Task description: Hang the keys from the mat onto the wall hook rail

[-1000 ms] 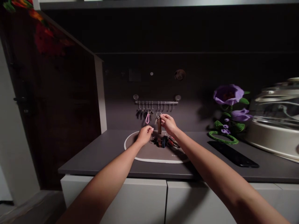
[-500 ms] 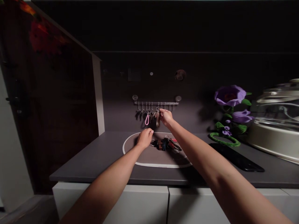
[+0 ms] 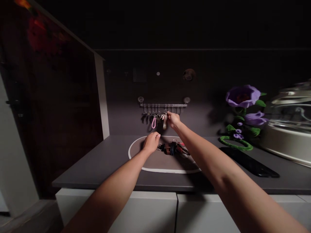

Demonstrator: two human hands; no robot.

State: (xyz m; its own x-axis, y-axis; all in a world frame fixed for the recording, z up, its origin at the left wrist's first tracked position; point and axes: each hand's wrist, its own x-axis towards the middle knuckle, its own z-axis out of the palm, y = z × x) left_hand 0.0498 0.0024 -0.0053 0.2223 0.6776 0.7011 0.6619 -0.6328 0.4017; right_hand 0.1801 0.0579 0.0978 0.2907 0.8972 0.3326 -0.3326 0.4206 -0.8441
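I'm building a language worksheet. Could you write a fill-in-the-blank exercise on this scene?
The strap loop hanging below the hook rail is ____ in colour.
The hand nearest that rail is the person's ____ one.
The mat below the other hand has a ____ rim.
The large flower beside the domed appliance is coloured ____.

Missing words: pink; right; white; purple.

a brown, white-rimmed oval mat [image 3: 165, 164] lay on the flat dark-grey worktop [image 3: 97, 165], a dark bunch of metal keys [image 3: 172, 149] near its middle. behind it, above the back edge, a clear bar-shaped hook rail [image 3: 163, 105] held small metal keys [image 3: 148, 116] along its left half. right of the mat, near the back edge, stood purple fabric flowers [image 3: 243, 97], an oblong black slab [image 3: 250, 162] before them, a cream round appliance [image 3: 286, 140] farther right.
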